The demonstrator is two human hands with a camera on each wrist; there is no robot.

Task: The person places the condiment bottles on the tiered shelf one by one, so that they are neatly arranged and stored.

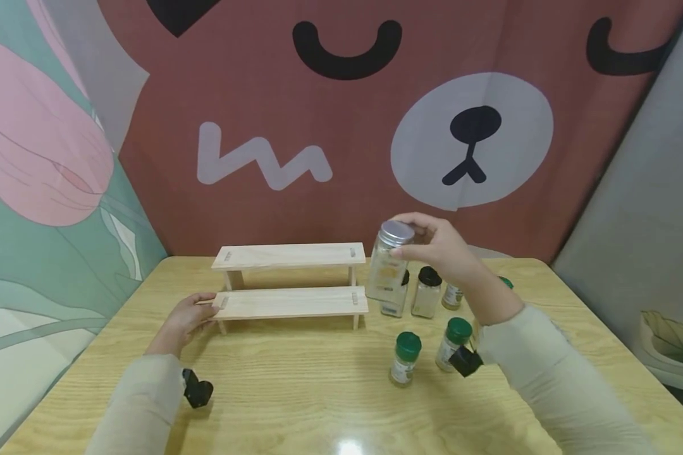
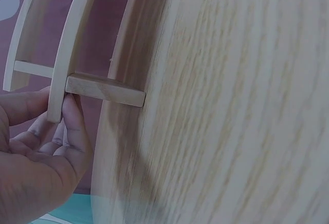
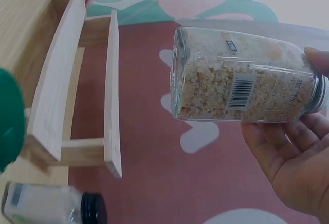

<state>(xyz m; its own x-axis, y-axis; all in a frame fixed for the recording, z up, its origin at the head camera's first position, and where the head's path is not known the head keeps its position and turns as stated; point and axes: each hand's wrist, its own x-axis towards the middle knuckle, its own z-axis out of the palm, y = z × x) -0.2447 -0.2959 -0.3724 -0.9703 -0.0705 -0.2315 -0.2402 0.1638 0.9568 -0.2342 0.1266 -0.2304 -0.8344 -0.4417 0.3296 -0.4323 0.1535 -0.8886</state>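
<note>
The left hand [image 1: 184, 318] rests near the left edge of the wooden table [image 1: 296, 392], its fingers [image 2: 72, 126] curled lightly round the left end of the lower step of a two-tier wooden rack [image 1: 293, 302]; it grips that end and seems to steady the rack. The rack stands toward the back of the table, left of centre, with both steps bare.

Just past the rack's right end, the right hand [image 1: 444, 246] holds a clear spice jar [image 1: 389, 265] with a silver lid, fingertips pinching it round the cap. The jar hangs in the air, clear of the table and near level with the upper step; the right wrist view shows it full of coarse pale granules, with a barcode label. Below and behind it, toward the back right of the table, stands a cluster of smaller jars: two with black caps [image 1: 427, 294] just beside the rack's right leg, and two with green caps [image 1: 405, 359] nearer the front right.

The step in hand looks like the carry of the first jar to the rack. The next move would call for the right hand to travel left over a step, lower the jar upright so its base sits flat on the narrow board, and only then let go, while the left hand braces the rack against tipping
</note>
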